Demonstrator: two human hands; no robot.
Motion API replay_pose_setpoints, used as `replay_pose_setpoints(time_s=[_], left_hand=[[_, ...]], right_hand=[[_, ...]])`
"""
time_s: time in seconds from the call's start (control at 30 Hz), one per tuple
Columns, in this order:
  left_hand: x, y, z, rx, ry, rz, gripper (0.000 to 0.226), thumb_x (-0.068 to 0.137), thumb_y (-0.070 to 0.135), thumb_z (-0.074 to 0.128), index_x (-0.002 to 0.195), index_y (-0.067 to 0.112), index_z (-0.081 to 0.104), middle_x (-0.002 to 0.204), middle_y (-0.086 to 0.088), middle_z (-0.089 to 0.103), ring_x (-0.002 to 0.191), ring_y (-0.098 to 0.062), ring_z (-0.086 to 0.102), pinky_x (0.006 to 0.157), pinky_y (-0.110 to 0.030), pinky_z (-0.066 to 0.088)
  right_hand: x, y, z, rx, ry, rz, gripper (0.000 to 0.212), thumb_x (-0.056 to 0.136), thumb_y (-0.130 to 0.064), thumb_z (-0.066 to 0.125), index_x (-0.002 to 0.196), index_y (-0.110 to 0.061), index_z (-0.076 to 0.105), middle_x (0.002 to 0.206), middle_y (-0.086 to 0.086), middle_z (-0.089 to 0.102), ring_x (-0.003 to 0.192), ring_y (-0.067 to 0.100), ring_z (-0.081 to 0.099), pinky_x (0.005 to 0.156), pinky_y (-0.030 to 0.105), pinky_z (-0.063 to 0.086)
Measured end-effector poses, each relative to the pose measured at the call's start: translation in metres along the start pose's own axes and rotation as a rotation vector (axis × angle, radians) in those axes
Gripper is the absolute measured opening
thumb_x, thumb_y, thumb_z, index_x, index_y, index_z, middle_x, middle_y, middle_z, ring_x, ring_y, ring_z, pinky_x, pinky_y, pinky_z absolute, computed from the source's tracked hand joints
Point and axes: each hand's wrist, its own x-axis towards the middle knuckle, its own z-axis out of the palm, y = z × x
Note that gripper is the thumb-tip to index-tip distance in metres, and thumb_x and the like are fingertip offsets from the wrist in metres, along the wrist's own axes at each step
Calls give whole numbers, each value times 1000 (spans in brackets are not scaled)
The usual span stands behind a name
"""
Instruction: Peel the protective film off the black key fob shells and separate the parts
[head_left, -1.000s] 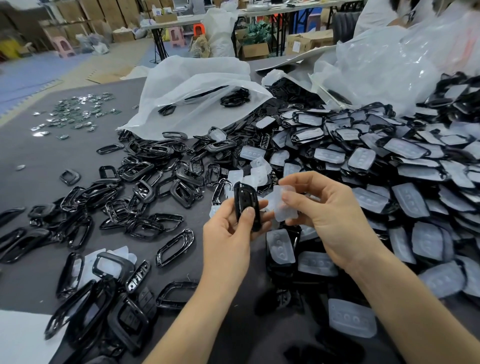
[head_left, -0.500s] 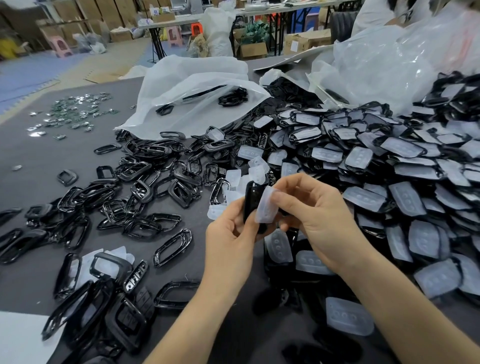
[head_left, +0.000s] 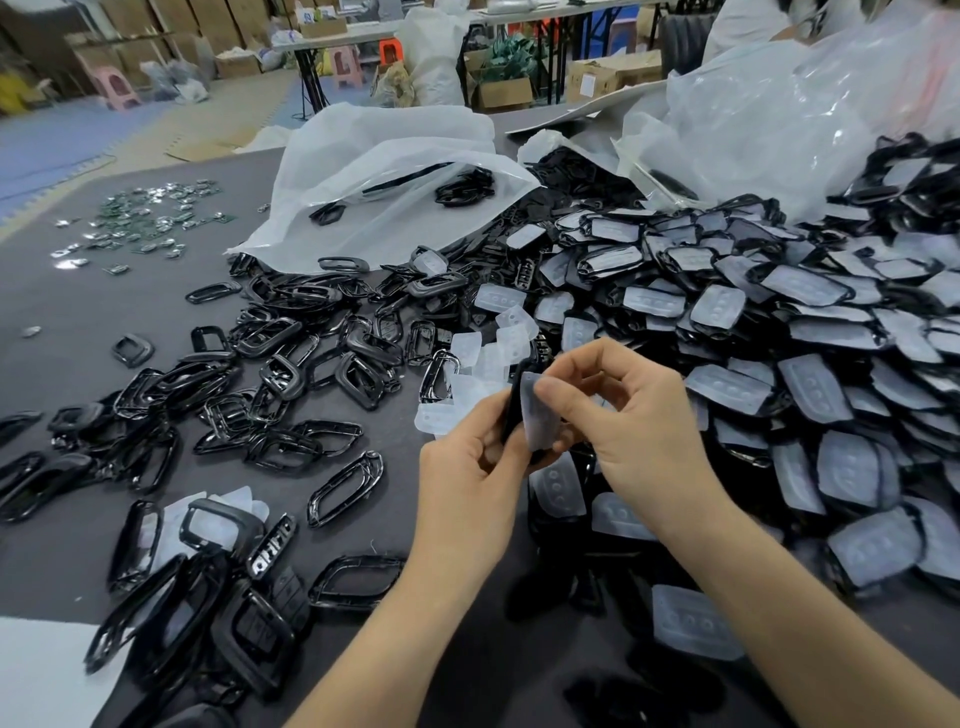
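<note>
Factory packing floor: heaped key fob shells (head_left: 753, 332), stacked cartons (head_left: 498, 91), trestle tables (head_left: 519, 15).

I note the held key fob shell (head_left: 511, 410) mostly hidden behind film (head_left: 537, 415) and fingers (head_left: 558, 387), far-left bench-edge metal pieces (head_left: 150, 218) too small to identify, right-hand pile (head_left: 831, 332) cut off by the frame.

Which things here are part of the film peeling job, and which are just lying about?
In the job: left hand, right hand, black shell, clear film, heap of unpeeled shells.

Lying about: white bag, circuit boards, pink stool.
</note>
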Motion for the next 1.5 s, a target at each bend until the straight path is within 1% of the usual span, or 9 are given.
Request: replay_pose_setpoints(time_s=[0.17,0.43,0.7,0.9,1.03,1.13,1.23,1.37,1.5], left_hand=[[0,0,2,-22,-5,9,15,88,27,65,101,34,68,83,3,76,80,-13,73,73,-24,57],[1,-4,2,-6,-65,18,22,84,36,62,100,49,69,92,6,76,89,-14,73,79,-29,57],[0,-3,2,-22,-66,20,26,87,27,62,99,49,70,90,5,76,88,-14,73,77,-25,57],[0,-5,1,24,-63,8,25,82,44,60,104,47,69,92,3,76,90,-18,73,83,-45,58],[0,-4,1,-6,-92,-35,31,85,38,66,115,29,66,96,-2,76,95,-24,72,85,-49,57],[0,-1,1,-77,-129,-78,29,85,32,65,113,24,67,98,-3,76,97,-22,71,83,-38,59],[1,2,0,-171,-175,-131,25,84,24,63,108,23,69,99,-5,75,97,-22,71,78,-30,58],[4,0,-4,-297,-226,-192,32,86,8,53,103,25,74,100,-5,75,95,-22,71,74,-28,57],[4,2,-4,-410,-192,-226,33,86,14,47,99,22,76,95,-7,75,80,-24,73,68,-27,58]], right_hand=[[-1,2,3,-28,39,-14,20,82,-3,71,68,-14,62,60,-6,62,56,6,56,50,19,47],[1,2,3,83,67,95,17,79,-2,73,68,-8,62,57,-1,61,50,5,53,47,15,42],[0,-2,2,143,70,127,16,77,-3,74,66,-10,64,53,-4,61,46,3,51,44,14,40],[1,-2,0,143,31,190,20,79,-2,72,78,-12,56,59,-1,57,48,8,51,45,18,42],[5,-3,-6,179,-33,318,14,75,-8,73,74,-15,61,60,-3,59,50,7,51,52,23,40],[5,-4,-6,187,-64,339,7,69,-16,73,70,-16,67,63,0,64,57,14,56,61,33,46],[4,-6,-7,145,-73,275,12,79,-6,69,71,-13,65,57,-3,63,51,9,58,45,20,48],[6,-7,-10,17,-53,212,15,87,-4,65,75,-14,64,59,0,64,51,6,61,46,18,48],[6,-3,-10,-78,-20,184,15,90,-11,64,77,-17,61,76,7,60,48,-1,52,42,18,44]])
